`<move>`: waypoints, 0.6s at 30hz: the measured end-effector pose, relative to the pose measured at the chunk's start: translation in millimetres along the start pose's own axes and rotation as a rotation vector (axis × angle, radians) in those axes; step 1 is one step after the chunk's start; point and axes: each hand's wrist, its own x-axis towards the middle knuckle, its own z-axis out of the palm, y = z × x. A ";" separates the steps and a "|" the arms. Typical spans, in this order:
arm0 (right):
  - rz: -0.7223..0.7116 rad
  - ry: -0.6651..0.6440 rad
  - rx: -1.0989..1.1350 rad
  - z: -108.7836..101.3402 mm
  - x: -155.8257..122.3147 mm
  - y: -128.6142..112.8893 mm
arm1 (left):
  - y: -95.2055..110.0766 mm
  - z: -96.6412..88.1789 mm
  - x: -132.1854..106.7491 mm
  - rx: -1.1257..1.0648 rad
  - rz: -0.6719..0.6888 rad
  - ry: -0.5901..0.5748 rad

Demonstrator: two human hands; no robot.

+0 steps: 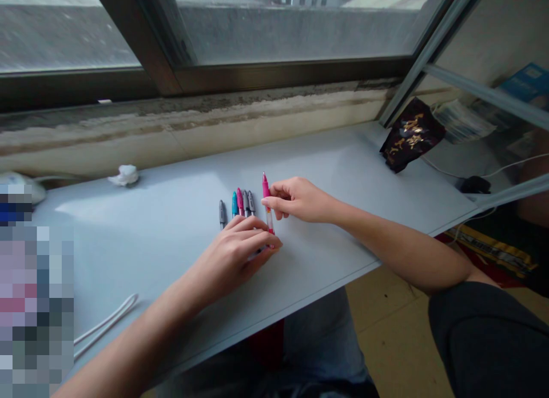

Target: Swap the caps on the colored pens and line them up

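Near the centre of the frame, a pink pen [265,187] stands nearly upright in the picture, its narrow end toward the top and leaning slightly left. The right hand [300,199], just to the right of the pen, pinches its upper half between thumb and index finger, with the other fingers curled in behind. The left hand [240,243] comes up from the lower left, back of the hand uppermost; its fingers arch over to the right, and thumb and index finger are closed on the pen's lower end. The pen therefore spans the two hands, upper part at the right hand's fingertips, lower end at the left hand's.

Just above the left hand, left of the pink pen, more pens lie on the bench [180,215]. A teal pen [234,203], a magenta pen [240,201] and two grey pens [249,201] lie side by side, their lower parts hidden by the left hand. Another grey pen [222,214] lies a little apart to their left.

Farther off, a crumpled white wad [126,175] sits toward the upper left, a white cable [109,322] loops at lower left, and a dark packet [414,134] with gold lettering stands at upper right.
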 end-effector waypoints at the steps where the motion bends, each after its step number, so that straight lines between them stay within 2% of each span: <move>1: 0.014 0.009 -0.014 -1.2 0.4 -1.2 | 0.5 -0.1 -0.1 0.007 -0.005 0.005; 5: 0.132 0.056 -0.163 -8.2 3.0 -5.3 | 0.0 -1.7 -1.6 0.062 -0.116 0.078; 8: 0.227 0.048 -0.369 -10.5 5.0 -4.7 | -5.3 -3.4 -4.6 0.200 -0.236 0.085; 12: 0.292 0.015 -0.620 -7.9 6.0 -0.8 | -14.0 -3.6 -8.7 0.295 -0.387 -0.041; 15: 0.327 -0.007 -0.698 -7.5 5.5 -0.1 | -13.6 -2.1 -6.8 0.294 -0.457 -0.133; 18: 0.324 -0.029 -0.717 -9.5 4.6 -1.6 | -6.8 -0.2 -0.7 0.310 -0.536 -0.158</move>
